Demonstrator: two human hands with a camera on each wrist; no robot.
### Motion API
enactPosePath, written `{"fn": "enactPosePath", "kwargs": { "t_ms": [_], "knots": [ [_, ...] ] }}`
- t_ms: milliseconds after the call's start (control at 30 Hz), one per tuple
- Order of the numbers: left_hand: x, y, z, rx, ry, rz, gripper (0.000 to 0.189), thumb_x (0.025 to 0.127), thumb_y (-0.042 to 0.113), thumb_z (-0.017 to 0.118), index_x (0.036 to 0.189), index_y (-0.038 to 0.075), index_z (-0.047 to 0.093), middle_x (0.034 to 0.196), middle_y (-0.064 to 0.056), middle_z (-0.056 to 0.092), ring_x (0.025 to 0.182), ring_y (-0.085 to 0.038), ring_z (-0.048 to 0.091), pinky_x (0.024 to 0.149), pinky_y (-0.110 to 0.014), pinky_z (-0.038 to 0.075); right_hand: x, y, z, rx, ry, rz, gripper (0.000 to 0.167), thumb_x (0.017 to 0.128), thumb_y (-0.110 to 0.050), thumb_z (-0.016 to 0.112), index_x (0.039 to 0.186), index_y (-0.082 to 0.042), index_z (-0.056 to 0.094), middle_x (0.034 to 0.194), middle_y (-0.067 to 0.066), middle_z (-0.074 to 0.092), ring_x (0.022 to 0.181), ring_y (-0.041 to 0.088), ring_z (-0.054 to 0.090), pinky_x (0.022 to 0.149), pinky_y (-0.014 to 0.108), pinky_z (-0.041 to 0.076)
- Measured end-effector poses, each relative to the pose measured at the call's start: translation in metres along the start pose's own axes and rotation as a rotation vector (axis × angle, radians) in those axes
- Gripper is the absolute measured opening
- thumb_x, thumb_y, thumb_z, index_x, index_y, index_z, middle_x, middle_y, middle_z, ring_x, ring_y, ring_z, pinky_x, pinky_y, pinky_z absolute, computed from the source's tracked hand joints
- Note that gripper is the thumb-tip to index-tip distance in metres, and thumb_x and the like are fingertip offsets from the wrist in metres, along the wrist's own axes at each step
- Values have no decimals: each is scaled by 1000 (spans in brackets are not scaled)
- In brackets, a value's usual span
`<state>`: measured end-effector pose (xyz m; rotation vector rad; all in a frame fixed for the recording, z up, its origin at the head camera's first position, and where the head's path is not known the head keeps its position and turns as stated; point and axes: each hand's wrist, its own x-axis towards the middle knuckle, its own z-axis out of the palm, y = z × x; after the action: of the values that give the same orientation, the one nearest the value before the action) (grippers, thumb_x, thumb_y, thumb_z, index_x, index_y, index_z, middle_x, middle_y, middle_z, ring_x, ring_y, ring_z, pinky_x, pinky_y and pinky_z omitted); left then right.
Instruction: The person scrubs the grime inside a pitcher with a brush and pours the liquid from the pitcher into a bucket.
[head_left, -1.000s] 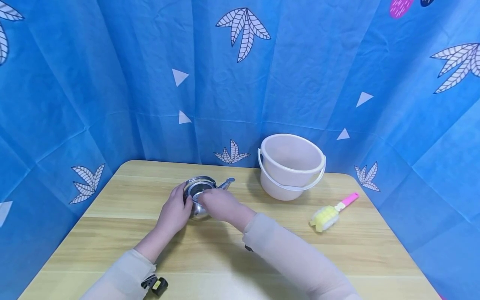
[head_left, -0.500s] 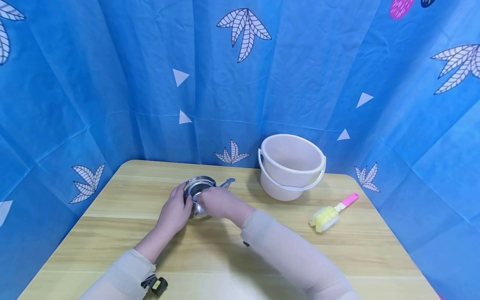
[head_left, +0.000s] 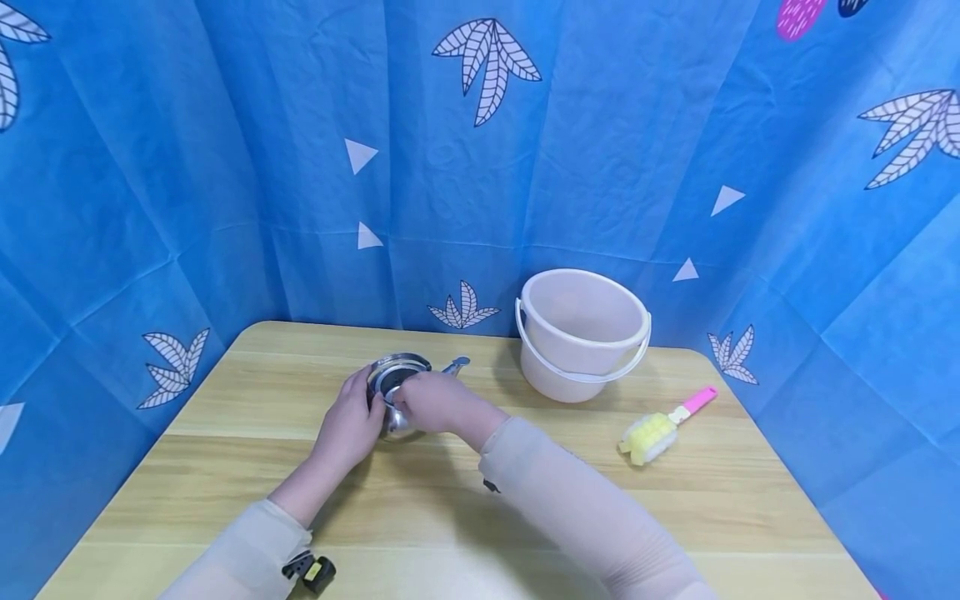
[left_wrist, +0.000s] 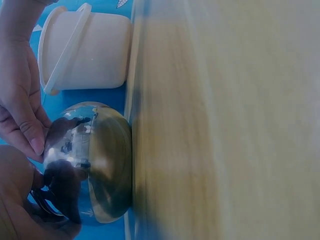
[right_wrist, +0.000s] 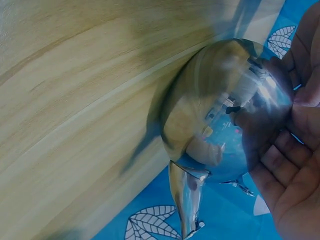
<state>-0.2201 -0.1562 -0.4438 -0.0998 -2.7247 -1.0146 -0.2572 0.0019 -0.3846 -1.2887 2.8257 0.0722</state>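
- Head view: a shiny metal kettle (head_left: 398, 422) stands upright on the wooden table (head_left: 247, 433), left of the bucket, its top uncovered and its spout (head_left: 453, 367) pointing towards the bucket's side.
- Head view: the left hand (head_left: 351, 423) grips the kettle's left side, fingers behind the rim and thumb at the front.
- Head view: the right hand (head_left: 438, 406) bends over the kettle's opening on the opposite side, its fingertips hidden inside or at the edge; whether they pinch anything cannot be told.
- Head view: a pale bucket (head_left: 557, 357) stands at the back of the table, its carrying handle (head_left: 588, 377) hanging down in front. A brush (head_left: 649, 437) with a yellow and white sponge head and a pink handle lies to the right.
- Head view: light sleeves (head_left: 592, 510) cover both arms, and a blue curtain (head_left: 315, 133) with white leaf prints hangs behind the table.
- Left wrist view, turned sideways: the left hand is curled at the kettle's upper edge; a right fingertip is at the rim. The bucket appears beyond.
- Right wrist view: the kettle's rounded belly shows reflections, the spout juts out below, and hands crowd the kettle's upper part.
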Motion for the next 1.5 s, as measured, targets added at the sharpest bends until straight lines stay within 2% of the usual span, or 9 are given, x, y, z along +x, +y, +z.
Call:
{"fn": "enactPosePath", "kwargs": {
  "t_ms": [200, 500, 833, 1100, 1367, 1500],
  "knots": [
    [-1, 0, 1, 1, 1, 0, 58, 103, 18, 45, 150, -11, 29, 151, -33, 35, 133, -50, 43, 110, -59, 38, 0, 1, 1, -13, 11, -3, 22, 102, -21, 56, 91, -21, 75, 88, -6, 70, 81, 12, 65, 79, 29, 56],
    [0, -1, 1, 2, -14, -7, 58, 104, 17, 44, 151, -11, 27, 152, -33, 33, 135, -49, 41, 111, -59, 37, 2, 1, 1, -6, 19, 12, 21, 100, -23, 59, 90, -23, 76, 85, -10, 70, 79, 9, 64, 75, 28, 55],
    [1, 1, 0, -2, -19, -10, 58, 104, 18, 43, 152, -12, 26, 153, -33, 32, 135, -50, 41, 110, -60, 37, 2, 2, -3, 55, 32, 60, 17, 97, -22, 63, 100, -26, 79, 94, -12, 73, 88, 10, 67, 81, 31, 57],
    [0, 3, -1, -5, -27, -11, 58, 104, 17, 43, 152, -11, 26, 153, -32, 31, 136, -49, 40, 111, -59, 36, 2, 2, -5, 51, 52, 31, 15, 96, -21, 65, 89, -22, 78, 82, -12, 69, 79, 9, 64, 78, 30, 55],
    [-1, 3, -1, -1, -20, -6, 58, 103, 17, 43, 151, -11, 27, 152, -32, 33, 135, -49, 42, 110, -59, 37, 2, 1, -6, 26, 53, 51, 13, 97, -25, 66, 100, -24, 79, 98, -10, 74, 94, 11, 68, 85, 30, 56],
    [-1, 3, -1, 0, -11, -3, 58, 103, 17, 43, 151, -11, 28, 152, -32, 33, 134, -49, 43, 110, -59, 38, 2, -1, -7, 2, 52, 64, 15, 98, -27, 65, 104, -25, 79, 104, -9, 75, 99, 13, 69, 85, 31, 57]
  ]
}}
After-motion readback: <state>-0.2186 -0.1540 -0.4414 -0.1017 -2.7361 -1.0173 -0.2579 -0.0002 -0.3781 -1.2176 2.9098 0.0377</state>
